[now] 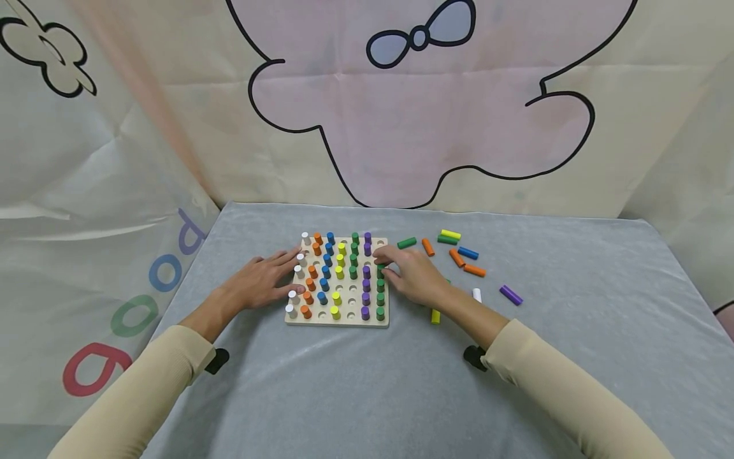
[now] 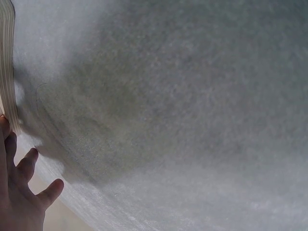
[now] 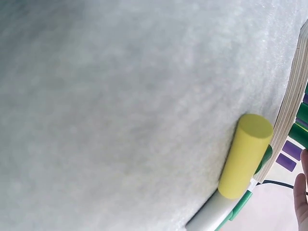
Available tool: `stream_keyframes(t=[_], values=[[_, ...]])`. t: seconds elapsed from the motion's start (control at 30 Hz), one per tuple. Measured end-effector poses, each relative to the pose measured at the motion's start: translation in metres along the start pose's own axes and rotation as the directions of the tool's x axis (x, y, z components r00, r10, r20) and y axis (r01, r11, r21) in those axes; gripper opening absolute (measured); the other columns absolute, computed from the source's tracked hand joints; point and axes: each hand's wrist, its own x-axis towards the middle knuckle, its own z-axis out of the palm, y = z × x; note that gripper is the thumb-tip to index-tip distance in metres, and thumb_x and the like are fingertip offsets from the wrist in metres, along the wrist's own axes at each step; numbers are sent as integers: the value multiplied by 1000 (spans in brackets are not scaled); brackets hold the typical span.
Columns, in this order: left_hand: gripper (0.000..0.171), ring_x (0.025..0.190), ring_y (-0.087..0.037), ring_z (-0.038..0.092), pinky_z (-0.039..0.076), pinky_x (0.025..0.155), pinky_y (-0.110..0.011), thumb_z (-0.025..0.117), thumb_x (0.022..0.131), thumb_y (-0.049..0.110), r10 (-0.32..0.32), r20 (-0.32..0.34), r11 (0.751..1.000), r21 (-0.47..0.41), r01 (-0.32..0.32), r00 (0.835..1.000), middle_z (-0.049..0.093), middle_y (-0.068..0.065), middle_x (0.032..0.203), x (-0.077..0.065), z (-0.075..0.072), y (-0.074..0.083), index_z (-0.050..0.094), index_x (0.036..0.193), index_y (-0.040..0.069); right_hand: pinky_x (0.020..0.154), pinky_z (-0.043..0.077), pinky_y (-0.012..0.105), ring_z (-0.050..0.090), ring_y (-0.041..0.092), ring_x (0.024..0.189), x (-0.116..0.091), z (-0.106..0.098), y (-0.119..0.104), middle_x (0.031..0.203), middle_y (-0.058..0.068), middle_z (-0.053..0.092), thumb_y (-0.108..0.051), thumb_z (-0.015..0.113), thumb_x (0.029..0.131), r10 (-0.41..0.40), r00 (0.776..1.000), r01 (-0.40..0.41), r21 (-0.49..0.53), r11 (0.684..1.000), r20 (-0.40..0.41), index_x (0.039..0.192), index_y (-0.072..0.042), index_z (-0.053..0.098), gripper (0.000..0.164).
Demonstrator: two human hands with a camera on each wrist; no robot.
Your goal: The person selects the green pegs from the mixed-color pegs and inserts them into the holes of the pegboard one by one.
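Observation:
A pale wooden pegboard (image 1: 338, 324) lies on the cloth, with columns of white, orange, blue, yellow, green and purple pegs standing in its holes. My left hand (image 1: 260, 280) rests against the board's left edge, fingers spread and thumb near the white pegs (image 1: 294, 296); part of it shows in the left wrist view. Over the rightmost column, my right hand (image 1: 415, 275) has its bent fingers and thumb at a green peg (image 1: 381, 272), which they appear to pinch. The fingers partly hide that peg. Only fingertips (image 3: 301, 192) show in the right wrist view.
Loose pegs lie right of the board: green (image 1: 407, 243), orange (image 1: 474, 270), blue (image 1: 468, 253), yellow (image 1: 450, 234) and purple (image 1: 511, 295). A yellow peg (image 3: 243, 159) and a white peg (image 3: 209, 211) lie by the right forearm. A printed cloth wall (image 1: 401, 140) stands behind.

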Motion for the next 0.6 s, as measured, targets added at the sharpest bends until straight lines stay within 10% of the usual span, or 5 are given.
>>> stream_keyframes(t=[0.6], values=[[82,147,-37,26,33,105,-65,47,97,63,-2,-1,1000,-3,2,1000,17,-8,166,1,0,1,29,157,10,94,51,43,66,23,111,-9,-11,10,116,4,72,-6,70,92,49,995,-43,-64,997,85,134,-7,58,44]])
